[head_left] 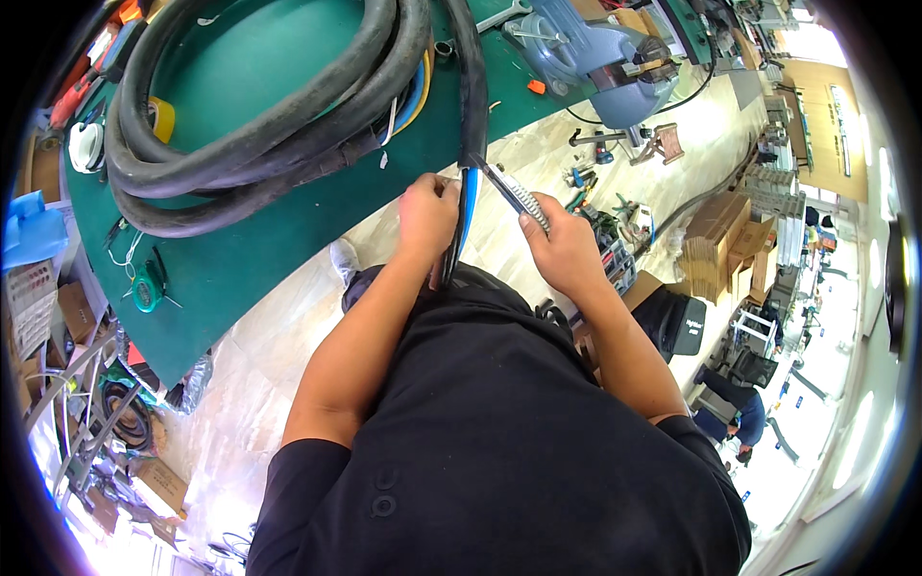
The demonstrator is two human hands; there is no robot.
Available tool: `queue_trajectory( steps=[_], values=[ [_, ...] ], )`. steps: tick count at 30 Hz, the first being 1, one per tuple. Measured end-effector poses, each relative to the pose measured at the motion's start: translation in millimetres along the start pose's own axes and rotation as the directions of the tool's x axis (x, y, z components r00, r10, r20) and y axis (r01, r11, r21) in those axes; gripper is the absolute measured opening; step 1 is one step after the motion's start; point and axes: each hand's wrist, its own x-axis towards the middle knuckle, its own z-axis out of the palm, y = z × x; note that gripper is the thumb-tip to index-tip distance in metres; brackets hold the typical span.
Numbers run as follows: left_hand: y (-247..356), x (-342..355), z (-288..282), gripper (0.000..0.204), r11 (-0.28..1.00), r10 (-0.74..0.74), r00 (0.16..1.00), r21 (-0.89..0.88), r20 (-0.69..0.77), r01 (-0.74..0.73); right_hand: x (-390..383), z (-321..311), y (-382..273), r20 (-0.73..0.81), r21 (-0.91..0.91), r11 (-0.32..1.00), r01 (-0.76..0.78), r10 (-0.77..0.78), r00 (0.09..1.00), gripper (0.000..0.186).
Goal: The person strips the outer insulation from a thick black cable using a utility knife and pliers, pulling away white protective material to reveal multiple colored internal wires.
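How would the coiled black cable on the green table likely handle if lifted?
The coiled black cable would probably feel heavy, given its thickness and several loops. It looks rather stiff, since it lies in broad curves. Its loosely overlapping loops may shift.

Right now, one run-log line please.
left hand at exposed wires | right hand gripping knife | blade near cable jacket | coiled black cable on green table
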Motion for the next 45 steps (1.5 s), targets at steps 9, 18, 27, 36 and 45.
queue_trajectory(
  steps=[9, 18, 27, 36, 45],
  values=[
    [-5.8, -5.3, 18.5, 0.029, 0.978, -0.064, 0.997, -0.197, 0.051, 0.073, -6.0, -5.9, 26.6, -0.052, 0.016, 0.999, -0.037, 0.037, 0.998, 0.033],
    [-7.5, 8.5, 12.4, 0.023, 0.999, 0.04, 0.999, 0.031, 0.013, -0.041, -8.2, 1.3, 38.8, -0.022, 0.048, 0.999, -0.008, 0.009, 1.0, 0.033],
    [5.7, 10.2, 10.0, 0.025, 0.962, 0.178, 0.984, 0.211, 0.002, -0.175, -0.9, -2.2, 34.1, -0.01, -0.039, 0.999, 0.0, 0.0, 1.0, 0.035],
    [-3.5, 8.4, 17.2, 0.021, 0.976, 0.209, 0.975, 0.081, -0.079, -0.203, 26.7, -3.8, 13.3, 0.105, -0.321, 0.94, 0.111, -0.081, 0.991, 0.026],
    [-6.5, -0.1, 34.8, 0.018, 0.992, 0.077, 0.967, -0.08, -0.243, -0.099, 42.1, -13.4, -18.2, 0.233, -0.528, 0.83, 0.182, -0.064, 0.97, 0.021]
  ],
)
